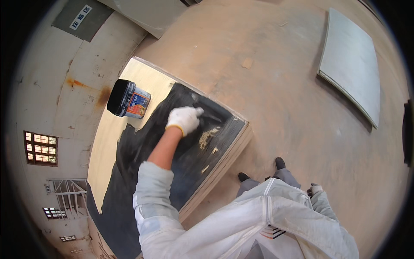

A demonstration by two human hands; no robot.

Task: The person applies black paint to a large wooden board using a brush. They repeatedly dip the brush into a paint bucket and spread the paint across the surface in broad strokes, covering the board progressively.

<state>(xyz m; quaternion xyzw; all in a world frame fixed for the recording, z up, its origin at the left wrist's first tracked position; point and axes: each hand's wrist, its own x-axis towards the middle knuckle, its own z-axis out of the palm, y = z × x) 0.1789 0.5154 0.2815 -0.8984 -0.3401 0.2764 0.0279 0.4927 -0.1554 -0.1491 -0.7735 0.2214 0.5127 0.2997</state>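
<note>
My left hand, in a white knit glove with a yellow cuff, reaches over the black-coated top of a board stack. Its fingers are closed; what they grip is hard to make out against a dark, smeared patch beside them. Wet-looking black coating covers much of the top sheet, and pale wood shows along the far left side. On that bare wood stands a plastic bucket with a black top and a coloured label. My right hand, gloved with dark fingers, hangs low by my side, its fingers curled.
Pale torn patches break the coating near the stack's right edge. A separate stack of grey boards lies on the brown floor at the upper right. A whitish wall with barred windows runs along the left. My shoes are beside the stack.
</note>
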